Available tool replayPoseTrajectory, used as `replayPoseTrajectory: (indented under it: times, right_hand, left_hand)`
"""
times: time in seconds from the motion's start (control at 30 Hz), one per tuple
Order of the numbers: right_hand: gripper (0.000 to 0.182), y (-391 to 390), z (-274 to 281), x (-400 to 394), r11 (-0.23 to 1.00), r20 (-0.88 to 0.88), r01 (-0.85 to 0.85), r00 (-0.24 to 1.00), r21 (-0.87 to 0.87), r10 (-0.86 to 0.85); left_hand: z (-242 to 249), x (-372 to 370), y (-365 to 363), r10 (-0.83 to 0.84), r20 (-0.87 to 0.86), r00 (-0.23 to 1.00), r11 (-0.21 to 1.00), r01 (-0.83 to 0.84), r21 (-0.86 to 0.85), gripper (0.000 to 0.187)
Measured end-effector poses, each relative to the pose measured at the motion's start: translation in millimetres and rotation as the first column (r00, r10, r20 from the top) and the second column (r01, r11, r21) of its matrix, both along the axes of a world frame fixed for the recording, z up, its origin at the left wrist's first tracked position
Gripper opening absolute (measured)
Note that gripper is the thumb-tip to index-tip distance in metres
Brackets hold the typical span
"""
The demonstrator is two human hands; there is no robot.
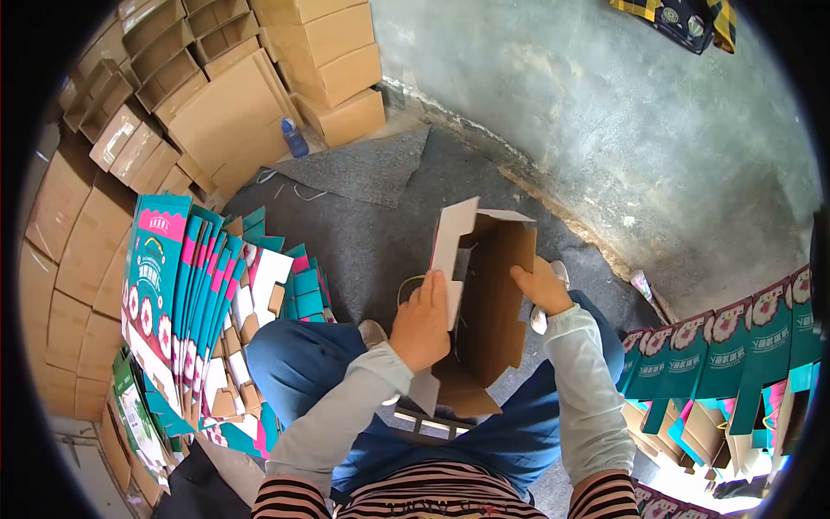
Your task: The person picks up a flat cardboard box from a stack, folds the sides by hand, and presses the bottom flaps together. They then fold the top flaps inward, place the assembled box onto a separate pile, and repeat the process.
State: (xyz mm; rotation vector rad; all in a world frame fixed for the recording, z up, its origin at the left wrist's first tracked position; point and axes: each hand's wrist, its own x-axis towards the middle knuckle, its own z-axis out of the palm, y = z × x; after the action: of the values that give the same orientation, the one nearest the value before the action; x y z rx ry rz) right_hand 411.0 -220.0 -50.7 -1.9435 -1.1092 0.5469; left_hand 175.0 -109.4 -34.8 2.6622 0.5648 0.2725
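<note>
An open cardboard box point(494, 298), brown inside with pale outer flaps, stands tilted between my knees, its opening facing me. My left hand point(422, 322) is closed on the left side of the box, fingers lying along the pale flap point(454, 242). On the opposite side, my right hand point(543, 287) grips the right wall, thumb over the inner face and the other fingers hidden behind it. A thin cord loop point(406, 285) shows beside my left fingers. The outer faces of the box are mostly out of sight.
Flattened teal and pink printed boxes point(164, 277) are stacked at my left. A row of similar teal cartons point(726, 346) stands at the right. Brown cartons point(328, 52) pile up at the back left, near a blue bottle point(294, 138). A concrete wall point(553, 104) rises ahead.
</note>
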Motion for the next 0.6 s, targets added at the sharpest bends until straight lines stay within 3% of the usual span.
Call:
replayPoseTrajectory:
  times: [0.03,0.1,0.2,0.3,0.4,0.47,0.53,0.6]
  right_hand:
    - [0.032,4.8,4.1,-0.7,0.998,0.034,0.047,0.998,-0.032,-0.046]
    - [0.031,9.6,11.9,-0.4,0.984,0.108,0.151,0.984,-0.09,-0.141]
    - [0.031,10.9,3.2,6.7,0.955,0.049,0.285,0.956,0.079,-0.289]
    - [0.03,5.1,12.5,3.1,0.961,0.081,0.238,0.965,0.141,-0.251]
    - [0.03,-0.2,23.0,1.8,0.968,0.099,0.248,0.963,0.045,-0.252]
    - [0.029,4.3,-15.8,8.5,0.942,0.09,0.331,0.938,0.049,-0.335]
    - [0.029,9.7,-23.3,7.3,0.915,0.104,0.389,0.911,0.106,-0.399]
    - [0.029,9.4,-29.3,4.1,0.88,0.133,0.433,0.877,0.195,-0.461]
  left_hand:
    - [-6.3,7.2,-2.1,0.011,-0.004,1.0,0.998,-0.011,0.059,0.084]
    - [-11.9,18.0,-0.9,0.033,0.015,0.999,0.999,-0.033,0.0,0.083]
    - [-6.2,29.9,1.3,0.052,-0.04,0.998,0.993,-0.056,-0.107,0.083]
    - [20.8,29.4,5.5,0.057,-0.088,0.994,0.989,-0.069,-0.13,0.082]
    - [15.1,27.5,7.0,0.004,-0.121,0.993,0.991,-0.02,-0.13,0.081]
    - [3.9,31.1,5.7,0.002,-0.176,0.984,0.993,-0.023,-0.119,0.08]
    - [-5.9,33.3,-2.0,0.031,-0.269,0.963,0.993,-0.061,-0.105,0.08]
    - [-12.8,34.6,-1.0,0.054,-0.25,0.967,0.995,-0.073,-0.067,0.081]
